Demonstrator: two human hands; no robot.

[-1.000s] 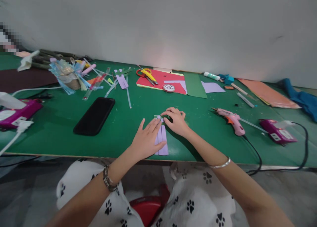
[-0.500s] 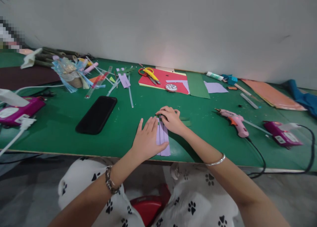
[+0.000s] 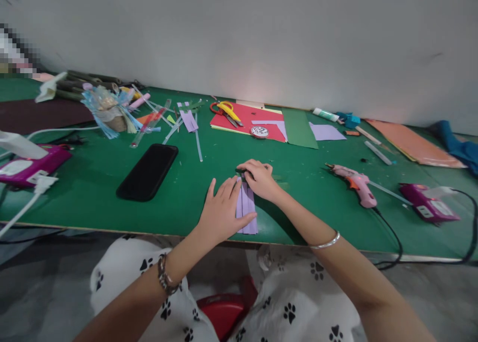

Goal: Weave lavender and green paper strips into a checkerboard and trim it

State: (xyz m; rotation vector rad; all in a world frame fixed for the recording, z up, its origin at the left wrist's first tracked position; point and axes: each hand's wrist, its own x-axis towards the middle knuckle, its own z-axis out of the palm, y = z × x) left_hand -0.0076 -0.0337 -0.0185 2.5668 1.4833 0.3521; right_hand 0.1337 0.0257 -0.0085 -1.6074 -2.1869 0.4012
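Several purple paper strips (image 3: 249, 217) lie side by side on the green table, their lower ends close to its front edge. My left hand (image 3: 221, 210) rests flat across their left side, fingers stretched out and thumb over the strips. At the strips' far ends, my right hand (image 3: 259, 180) has its fingers bent and closed on a green paper strip (image 3: 239, 171), which shows as a dark edge at the fingertips. More green strip ends (image 3: 282, 182) stick out to the right, blurred. The right fingers cover most of the place where green and purple meet.
A black phone (image 3: 147, 172) lies to the left. Scissors (image 3: 227, 112) sit on red paper (image 3: 265, 114) at the back. A pink glue gun (image 3: 354, 182) and a purple power strip (image 3: 427, 202) are at right; another power strip (image 3: 45, 160) stands far left.
My right fingers have shifted slightly at the far ends of the strips, and the green ends at right have moved and blurred. My left hand stays flat in place.
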